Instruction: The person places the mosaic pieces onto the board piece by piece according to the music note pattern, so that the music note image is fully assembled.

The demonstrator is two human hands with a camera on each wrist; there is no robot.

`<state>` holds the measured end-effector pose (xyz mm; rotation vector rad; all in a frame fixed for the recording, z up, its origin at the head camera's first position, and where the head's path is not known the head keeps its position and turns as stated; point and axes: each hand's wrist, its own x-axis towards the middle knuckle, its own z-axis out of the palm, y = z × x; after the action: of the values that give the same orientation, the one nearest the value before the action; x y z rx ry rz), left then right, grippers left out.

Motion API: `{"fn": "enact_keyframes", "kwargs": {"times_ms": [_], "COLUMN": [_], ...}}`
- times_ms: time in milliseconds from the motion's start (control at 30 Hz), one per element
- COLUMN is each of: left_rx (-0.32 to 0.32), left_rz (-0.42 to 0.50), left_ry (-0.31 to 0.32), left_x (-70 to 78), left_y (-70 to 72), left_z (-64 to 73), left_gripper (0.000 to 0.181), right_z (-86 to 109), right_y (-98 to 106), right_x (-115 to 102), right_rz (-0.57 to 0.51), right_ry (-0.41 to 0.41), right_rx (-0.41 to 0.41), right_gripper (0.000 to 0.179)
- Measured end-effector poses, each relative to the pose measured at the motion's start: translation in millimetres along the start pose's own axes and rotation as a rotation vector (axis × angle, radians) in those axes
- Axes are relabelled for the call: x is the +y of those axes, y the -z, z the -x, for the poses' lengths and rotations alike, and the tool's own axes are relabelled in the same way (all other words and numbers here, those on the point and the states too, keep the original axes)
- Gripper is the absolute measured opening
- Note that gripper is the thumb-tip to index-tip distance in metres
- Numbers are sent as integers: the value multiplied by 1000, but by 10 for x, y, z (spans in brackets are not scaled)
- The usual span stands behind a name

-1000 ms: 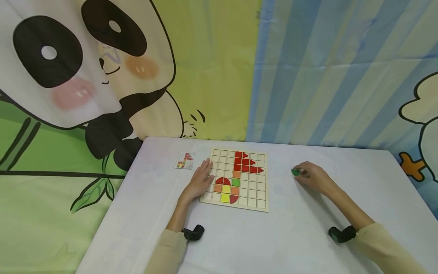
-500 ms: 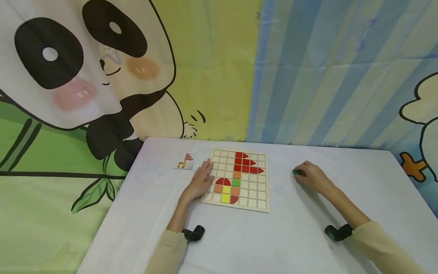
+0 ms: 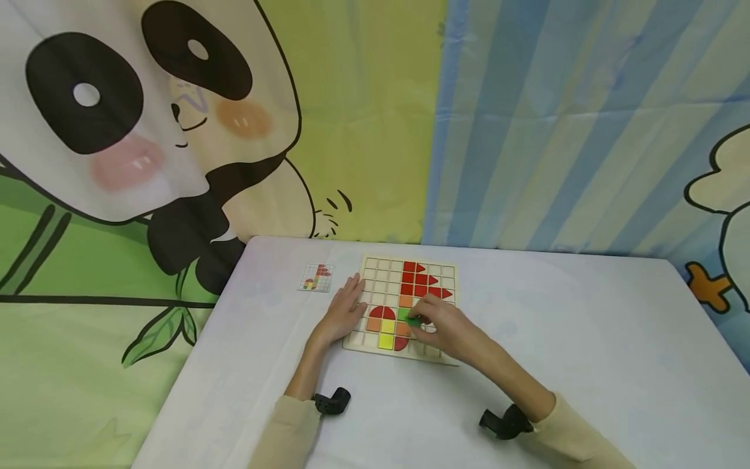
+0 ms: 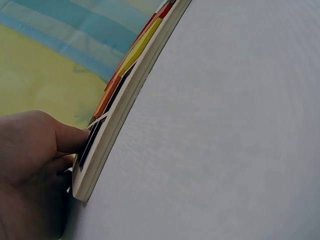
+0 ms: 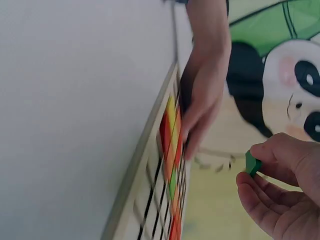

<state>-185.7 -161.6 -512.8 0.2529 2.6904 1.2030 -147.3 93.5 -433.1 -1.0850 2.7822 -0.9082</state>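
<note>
A square wooden grid board (image 3: pixel 381 283) lies on the white table. Coloured pieces sit in some of its cells: red squares and triangles, orange and yellow squares, red rounded pieces and a green square (image 3: pixel 403 314). My left hand (image 3: pixel 340 314) rests along the board's left edge with its fingers straight. In the left wrist view its thumb (image 4: pixel 72 137) touches the board's corner area. My right hand (image 3: pixel 454 327) pinches a small green puzzle piece (image 5: pixel 252 163) between thumb and fingertips, over the board's middle, right beside the green square. The fingers hide part of the board's right side.
Left of the board lies a small pattern card (image 3: pixel 316 277) showing a coloured grid figure. The white table (image 3: pixel 586 339) reaches back to a printed cloth with a panda (image 3: pixel 193 117). A black wrist camera (image 3: pixel 506 422) sits on each forearm.
My right hand has moved left from the table's right side to over the board, carrying the green puzzle piece. My left hand has stayed in place.
</note>
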Motion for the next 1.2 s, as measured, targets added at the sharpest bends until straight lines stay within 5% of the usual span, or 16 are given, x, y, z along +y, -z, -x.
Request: {"fn": "enact_keyframes", "kwargs": {"times_ms": [267,467,633,1200], "left_rx": [3,-10,-8,8], "left_rz": [-10,4,5,-17], "left_ry": [-15,1,-12,-17], "left_x": [-4,-11,-14,-12], "left_y": [8,12,14,4], "left_z": [-1,2,2,-2], "left_gripper": [58,58,59,58], "right_z": [-276,-397,-434,-476], "right_y": [-463,-679,-717,-675], "right_x": [-260,-300,-352,-335], "right_rz": [-7,73,143,205], "right_ry": [104,48,5,52], "right_rx": [-83,-166,-224,-175], "right_gripper": [12,9,9,10]}}
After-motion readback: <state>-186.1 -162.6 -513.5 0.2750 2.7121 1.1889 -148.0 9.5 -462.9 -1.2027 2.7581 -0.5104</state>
